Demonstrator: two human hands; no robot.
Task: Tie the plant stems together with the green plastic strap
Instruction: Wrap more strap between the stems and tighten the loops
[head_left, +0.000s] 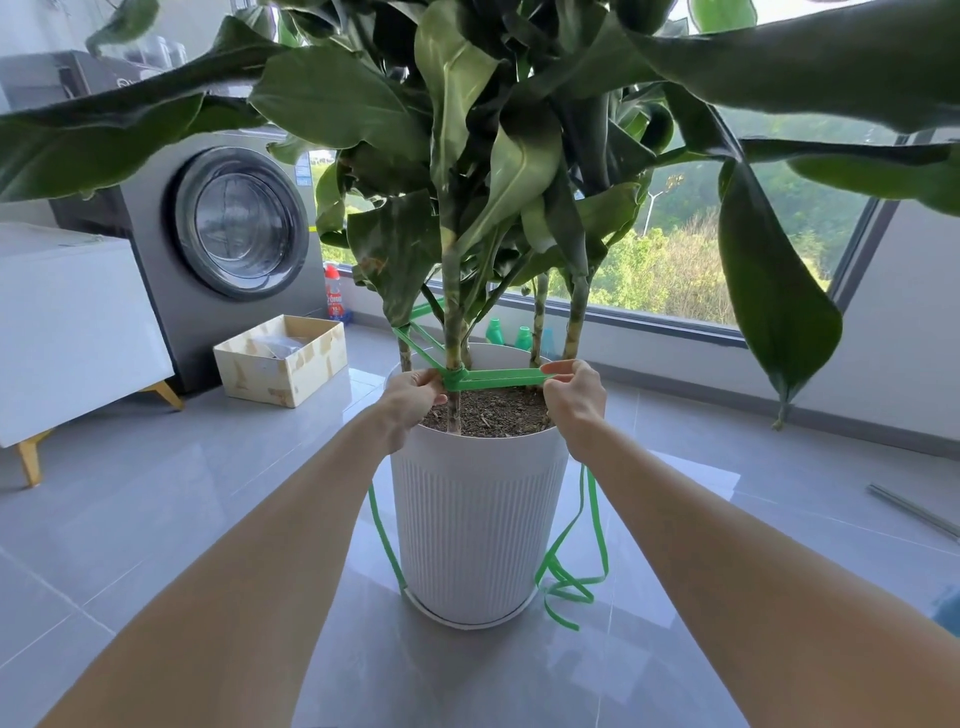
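Pinching flat green strap, perhaps knotted.

Floor: grey glossy tiles, pale joints.
- White ribbed pot, on a shallow white saucer; the landmark for all entries.
- Green plastic strap: loose ends coiled on the tiles just right of the pot's base.
- Open box, taped corners: left of the pot, further back.
- Washing machine, grey: behind the box.
- White cabinet, wooden legs: far left of the pot.
- Red-capped bottle: behind the pot, to its left, beside the washing machine.
- Two green bottles: directly behind the pot.
- Metal rod: well to the right.
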